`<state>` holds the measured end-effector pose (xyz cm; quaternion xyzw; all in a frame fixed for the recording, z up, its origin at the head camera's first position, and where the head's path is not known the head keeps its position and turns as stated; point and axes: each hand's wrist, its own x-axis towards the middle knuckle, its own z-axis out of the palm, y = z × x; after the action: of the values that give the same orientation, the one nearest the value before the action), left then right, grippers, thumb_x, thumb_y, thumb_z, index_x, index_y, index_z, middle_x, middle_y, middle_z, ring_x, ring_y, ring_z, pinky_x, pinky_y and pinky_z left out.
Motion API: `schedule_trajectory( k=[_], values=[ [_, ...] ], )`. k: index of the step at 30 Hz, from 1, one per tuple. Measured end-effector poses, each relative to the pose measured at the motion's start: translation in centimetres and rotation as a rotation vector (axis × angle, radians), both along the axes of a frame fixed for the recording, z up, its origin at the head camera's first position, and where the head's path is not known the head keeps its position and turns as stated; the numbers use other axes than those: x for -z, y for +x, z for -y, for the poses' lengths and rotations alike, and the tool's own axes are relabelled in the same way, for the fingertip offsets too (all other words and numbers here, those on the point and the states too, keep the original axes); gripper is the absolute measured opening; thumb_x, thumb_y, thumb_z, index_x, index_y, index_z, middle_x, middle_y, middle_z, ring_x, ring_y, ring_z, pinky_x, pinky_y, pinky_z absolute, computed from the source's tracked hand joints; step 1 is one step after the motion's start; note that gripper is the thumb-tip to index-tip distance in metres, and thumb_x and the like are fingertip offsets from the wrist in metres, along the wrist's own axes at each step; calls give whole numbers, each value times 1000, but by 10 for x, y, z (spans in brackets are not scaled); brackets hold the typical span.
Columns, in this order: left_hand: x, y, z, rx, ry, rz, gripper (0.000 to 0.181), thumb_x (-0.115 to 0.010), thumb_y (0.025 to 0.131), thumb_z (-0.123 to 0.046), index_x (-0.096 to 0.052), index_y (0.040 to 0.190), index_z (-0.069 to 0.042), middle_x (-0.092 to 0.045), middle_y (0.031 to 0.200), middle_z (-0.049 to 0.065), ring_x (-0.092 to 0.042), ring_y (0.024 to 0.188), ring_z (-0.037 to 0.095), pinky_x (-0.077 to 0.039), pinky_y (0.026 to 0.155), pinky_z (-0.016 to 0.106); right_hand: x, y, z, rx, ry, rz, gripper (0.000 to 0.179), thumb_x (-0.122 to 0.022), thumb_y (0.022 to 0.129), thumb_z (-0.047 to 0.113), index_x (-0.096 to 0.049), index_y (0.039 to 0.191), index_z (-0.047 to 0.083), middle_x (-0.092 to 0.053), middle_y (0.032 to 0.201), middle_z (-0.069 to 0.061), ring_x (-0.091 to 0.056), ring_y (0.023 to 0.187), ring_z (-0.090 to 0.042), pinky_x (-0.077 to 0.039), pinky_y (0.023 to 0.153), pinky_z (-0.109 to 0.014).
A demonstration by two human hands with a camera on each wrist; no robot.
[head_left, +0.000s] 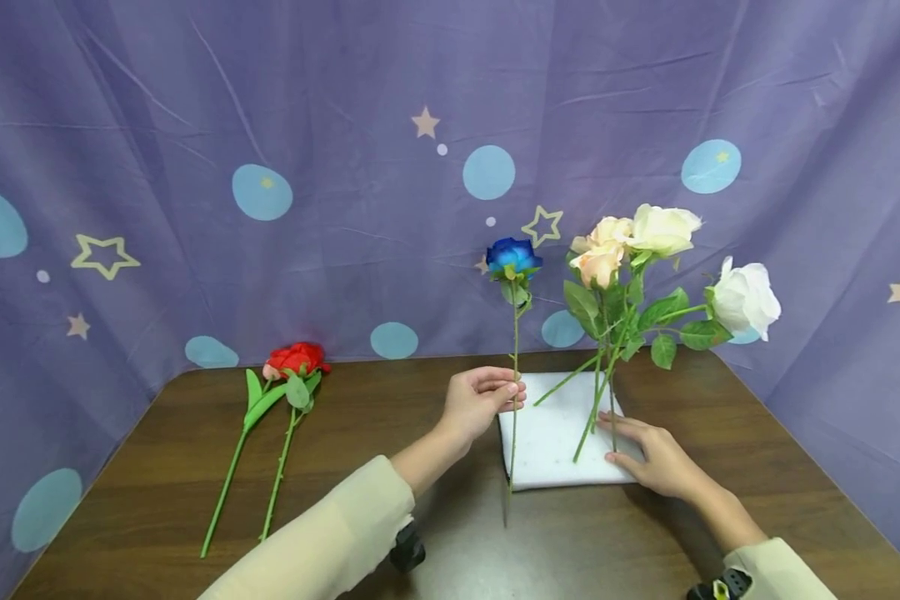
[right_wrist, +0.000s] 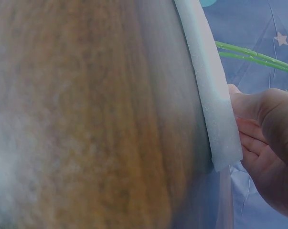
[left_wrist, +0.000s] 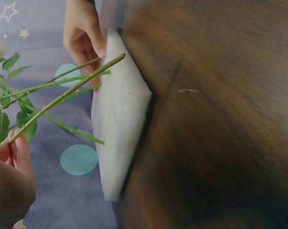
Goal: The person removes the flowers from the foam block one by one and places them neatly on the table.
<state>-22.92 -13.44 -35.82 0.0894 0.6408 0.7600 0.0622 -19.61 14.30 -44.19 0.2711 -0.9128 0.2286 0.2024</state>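
Observation:
My left hand [head_left: 480,400] pinches the stem of a blue rose [head_left: 513,258], which stands upright at the left edge of a white foam block [head_left: 547,458]. In the left wrist view the held stem [left_wrist: 67,98] ends in a free, cut tip in front of the foam. My right hand [head_left: 656,454] rests on the foam's right part, thumb and fingers spread on either side of a thin stem. From the foam rise a peach rose [head_left: 600,262], a cream rose [head_left: 663,229] and a white rose [head_left: 746,298], their stems leaning and crossing.
On the left of the brown wooden table [head_left: 390,425] lie a red rose [head_left: 297,358] and a green-stemmed flower [head_left: 228,483] with a pink bloom partly hidden behind the red one. A purple curtain [head_left: 360,167] hangs behind the table.

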Motion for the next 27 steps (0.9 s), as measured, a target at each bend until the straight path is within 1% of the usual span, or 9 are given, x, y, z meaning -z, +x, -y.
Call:
schedule_trajectory(
  k=[1, 4, 7, 9, 13, 18, 20, 25, 27],
  values=[
    [1, 1, 3, -2, -7, 5, 23, -59, 87, 11, -61, 109, 18, -67, 103, 36, -68, 71, 7, -62, 76, 31, 0, 0, 0, -2, -1, -3, 41, -79, 75, 9, -69, 114, 3, -69, 119, -14, -64, 109, -37, -47, 100, -23],
    [3, 2, 12, -10, -16, 44, 23, -60, 87, 11, -61, 109, 17, -69, 101, 32, -68, 71, 7, -62, 76, 30, 1, -1, 0, -7, -4, -14, 41, -79, 74, 9, -69, 114, 3, -70, 118, -14, -64, 108, -37, -46, 100, -22],
    [5, 3, 23, -14, -23, 64, 23, -60, 87, 11, -61, 109, 16, -71, 99, 28, -69, 71, 8, -62, 77, 31, 2, -1, 0, -4, -3, -16, 41, -79, 74, 9, -69, 114, 3, -70, 118, -14, -64, 108, -37, -47, 100, -23],
    [6, 4, 30, -17, -23, 71, 22, -60, 87, 11, -60, 108, 16, -71, 98, 28, -69, 71, 8, -62, 78, 32, 2, -1, 0, 0, 2, -16, 40, -79, 75, 9, -69, 114, 4, -69, 119, -14, -64, 108, -36, -48, 98, -28],
    [9, 4, 45, -37, -35, 70, 22, -60, 87, 11, -60, 108, 17, -70, 100, 30, -70, 71, 9, -62, 78, 31, 1, -1, -1, 6, 14, -9, 40, -79, 75, 10, -69, 114, 4, -70, 118, -13, -65, 108, -36, -49, 96, -32],
    [12, 3, 61, -72, -36, 92, 24, -59, 87, 12, -59, 110, 18, -70, 100, 30, -70, 70, 10, -62, 77, 30, 0, -1, -1, 5, 22, -10, 41, -79, 75, 9, -69, 114, 4, -70, 118, -13, -65, 108, -35, -50, 94, -38],
    [13, 2, 68, -84, -32, 101, 24, -58, 87, 12, -59, 111, 18, -71, 97, 28, -71, 70, 11, -62, 77, 31, 0, -1, -1, 2, 20, -9, 41, -79, 75, 9, -69, 114, 4, -69, 119, -14, -65, 108, -36, -50, 93, -41],
    [14, 1, 81, -111, -22, 110, 26, -58, 87, 13, -57, 112, 20, -74, 88, 15, -72, 74, 14, -62, 75, 29, -1, -1, 0, 2, 18, -3, 42, -79, 75, 10, -69, 114, 3, -69, 119, -15, -65, 108, -36, -51, 93, -42],
    [15, 1, 86, -115, -19, 112, 27, -58, 87, 13, -56, 113, 20, -74, 87, 14, -72, 74, 14, -62, 74, 28, -1, -1, -1, 5, 22, 2, 42, -79, 75, 10, -69, 115, 3, -69, 119, -15, -65, 108, -36, -52, 91, -43]
  ],
)
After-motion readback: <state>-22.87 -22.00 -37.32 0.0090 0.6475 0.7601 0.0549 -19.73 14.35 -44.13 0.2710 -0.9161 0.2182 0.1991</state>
